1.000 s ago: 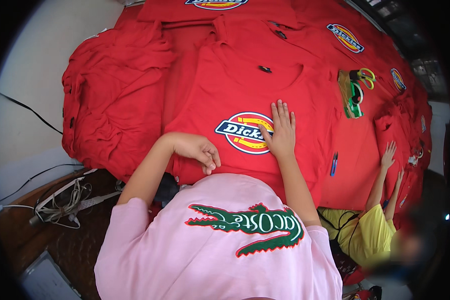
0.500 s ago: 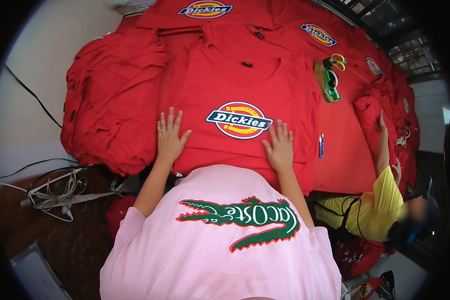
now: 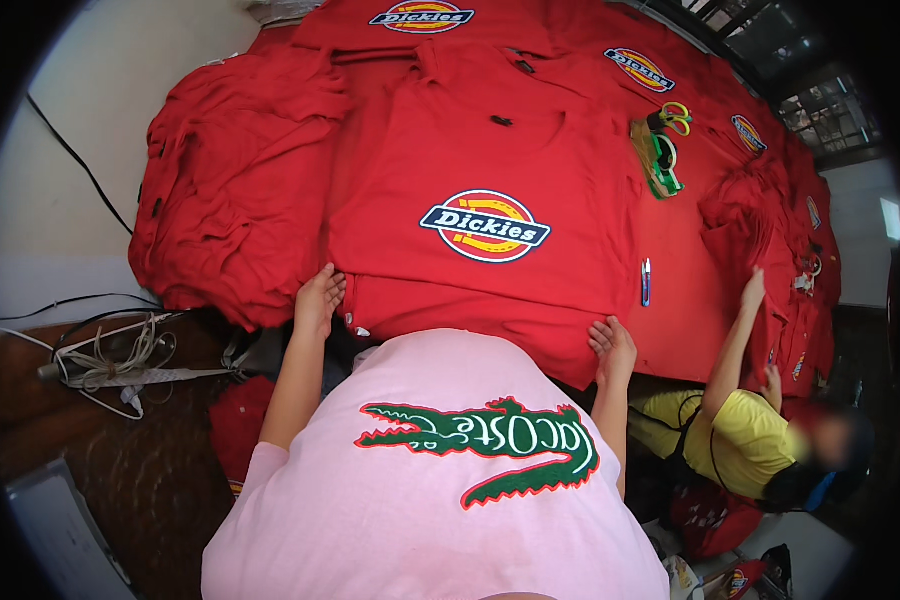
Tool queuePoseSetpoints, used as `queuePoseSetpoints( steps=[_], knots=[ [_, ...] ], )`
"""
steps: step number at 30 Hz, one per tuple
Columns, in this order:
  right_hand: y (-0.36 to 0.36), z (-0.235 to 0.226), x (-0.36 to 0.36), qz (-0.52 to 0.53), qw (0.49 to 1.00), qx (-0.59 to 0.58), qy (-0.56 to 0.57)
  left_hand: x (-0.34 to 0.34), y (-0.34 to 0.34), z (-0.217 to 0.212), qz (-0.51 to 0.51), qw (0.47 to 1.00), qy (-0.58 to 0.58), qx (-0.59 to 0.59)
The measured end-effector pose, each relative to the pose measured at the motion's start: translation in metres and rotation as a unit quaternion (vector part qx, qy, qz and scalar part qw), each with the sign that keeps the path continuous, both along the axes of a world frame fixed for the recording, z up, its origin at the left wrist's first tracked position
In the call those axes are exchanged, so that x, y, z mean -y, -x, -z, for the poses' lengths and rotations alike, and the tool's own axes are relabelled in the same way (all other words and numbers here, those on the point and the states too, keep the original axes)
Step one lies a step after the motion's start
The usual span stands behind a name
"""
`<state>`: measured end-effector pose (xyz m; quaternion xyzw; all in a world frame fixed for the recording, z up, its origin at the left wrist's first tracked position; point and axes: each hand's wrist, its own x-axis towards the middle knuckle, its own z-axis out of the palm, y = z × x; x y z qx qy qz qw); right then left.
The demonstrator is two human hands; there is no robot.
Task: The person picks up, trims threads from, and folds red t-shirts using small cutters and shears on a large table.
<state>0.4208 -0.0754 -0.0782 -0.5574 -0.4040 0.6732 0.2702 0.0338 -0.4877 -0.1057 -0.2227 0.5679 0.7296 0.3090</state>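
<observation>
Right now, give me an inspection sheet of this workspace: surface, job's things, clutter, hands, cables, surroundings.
Surface: table wholly covered by spread red garments.
Job's things: red shirt with an oval chest emblem, lying flat, nearest the person.
Clutter: heaped red garments at left; green tape dispenser, yellow-handled scissors, small blue thread snips.
Hands: left hand grips the shirt's lower left edge; right hand grips its lower right edge.
Cables: black cable on the white wall; tangled cords low at left.
Surroundings: co-worker in a yellow top at right, one hand on the garments; window grille at upper right.
</observation>
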Motion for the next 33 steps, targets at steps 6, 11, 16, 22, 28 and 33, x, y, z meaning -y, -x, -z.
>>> queuePoseSetpoints(
  steps=[6,11,16,22,28,33],
  knots=[
    [0.068,-0.026,0.002,-0.022,0.992,-0.033,0.121,-0.022,0.025,0.007,-0.041,0.997,-0.05,0.042],
    [0.062,0.002,-0.02,-0.027,0.987,-0.006,0.158,-0.035,0.029,0.007,0.013,0.999,0.036,0.032],
    [0.055,-0.003,-0.017,-0.089,0.99,0.026,0.108,-0.029,0.031,0.001,0.075,0.995,0.069,0.01],
    [0.057,-0.034,-0.023,-0.144,0.989,0.002,0.03,-0.038,0.049,-0.024,0.098,0.979,0.15,-0.098],
    [0.031,-0.128,-0.07,-0.17,0.955,-0.241,-0.032,-0.065,0.061,-0.183,0.147,0.944,0.138,-0.262],
    [-0.049,-0.229,-0.145,-0.035,0.898,-0.413,-0.146,-0.089,0.043,-0.329,0.107,0.908,-0.141,-0.38]
  ],
)
